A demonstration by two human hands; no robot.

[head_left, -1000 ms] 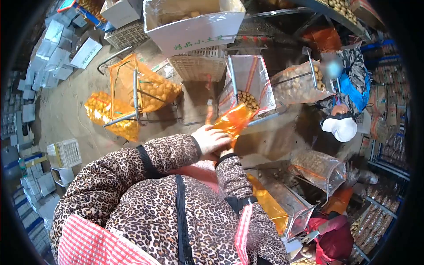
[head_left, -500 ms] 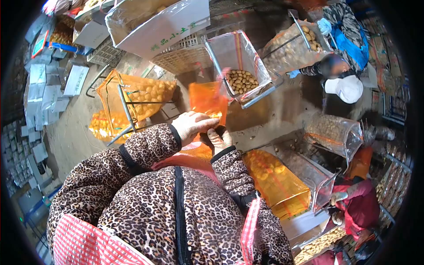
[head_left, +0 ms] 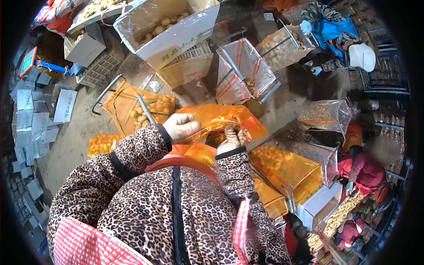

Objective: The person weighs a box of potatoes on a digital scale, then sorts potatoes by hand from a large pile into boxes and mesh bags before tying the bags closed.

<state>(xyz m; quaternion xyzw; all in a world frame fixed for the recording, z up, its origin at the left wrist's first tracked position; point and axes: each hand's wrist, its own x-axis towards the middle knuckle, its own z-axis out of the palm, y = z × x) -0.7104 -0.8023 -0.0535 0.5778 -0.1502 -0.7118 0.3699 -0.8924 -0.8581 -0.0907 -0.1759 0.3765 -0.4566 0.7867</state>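
Note:
An orange see-through bag [head_left: 243, 118] is spread wide in front of my body, its mouth partly open towards me. My left hand [head_left: 182, 126], in a pale glove, is closed on the bag's left edge. Gloved as well, my right hand [head_left: 231, 140] pinches the edge farther right, fingers curled. Below the hands, by my waist, lies more orange material with small yellow pieces [head_left: 201, 154] showing. Left of my left hand, an orange mesh sack of potatoes [head_left: 154, 106] hangs on a metal frame.
A white carton [head_left: 176, 44] with potatoes rests on a plastic crate [head_left: 190, 68]. A clear framed bag [head_left: 243, 66] stands beyond my hands. Yellow-orange sacks [head_left: 287, 168] lie right. Co-workers are at the upper right [head_left: 335, 35] and lower right [head_left: 366, 170].
My hands have moved apart, left hand leftwards and right hand slightly right. The orange bag, earlier narrow and bunched, is now spread sideways. The view has shifted, and the co-workers' poses differ.

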